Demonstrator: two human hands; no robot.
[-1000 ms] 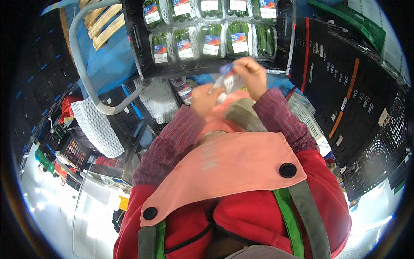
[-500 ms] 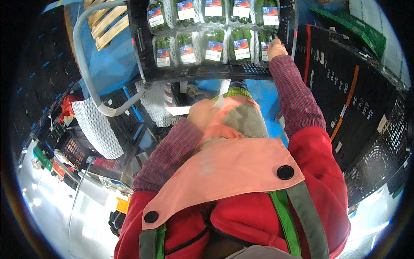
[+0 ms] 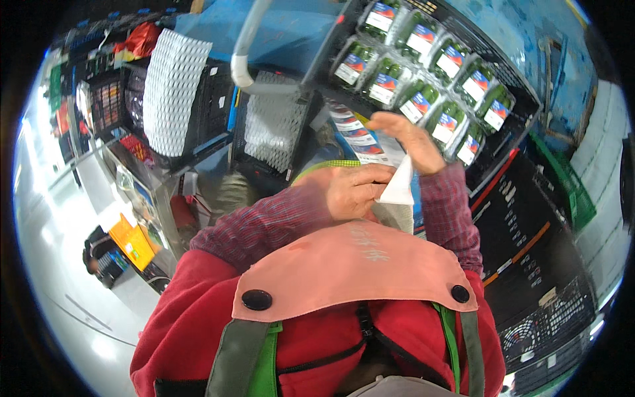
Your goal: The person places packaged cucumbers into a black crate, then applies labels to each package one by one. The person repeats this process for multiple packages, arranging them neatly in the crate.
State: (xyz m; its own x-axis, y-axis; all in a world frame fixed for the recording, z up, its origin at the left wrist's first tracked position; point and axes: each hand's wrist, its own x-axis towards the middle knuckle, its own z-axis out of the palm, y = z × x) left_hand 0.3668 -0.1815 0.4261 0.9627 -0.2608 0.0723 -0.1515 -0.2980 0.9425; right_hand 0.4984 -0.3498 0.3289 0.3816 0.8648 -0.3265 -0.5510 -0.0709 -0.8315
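The left hand point(image 3: 357, 192) is curled closed around the near end of a printed label strip point(image 3: 360, 137), just above the peach apron point(image 3: 350, 264). Keeping that end close to the body probably steadies it, since the rest of the strip runs loosely away toward the left end of the crate's near edge. White backing paper point(image 3: 397, 182) stands up in a fold beside the left fingertips, seemingly bare of labels and bent back so that it stays out of the way.

The right hand point(image 3: 413, 142) reaches in from the other side, fingers stretched and close together over the strip; its palm side is hidden, so I cannot tell whether it holds anything. The black crate point(image 3: 503, 63) lies just beyond both hands, apparently within easy reach. Inside it, cucumber packs point(image 3: 417, 102) fill two rows parallel to its near edge, labels upward, which lets each be read from above.

Left of the crate, white foam netting point(image 3: 271, 126) lies below the grey tube point(image 3: 248, 49), and a longer foam mesh sheet point(image 3: 175, 92) drapes farther left, its bulk well clear of the hands.
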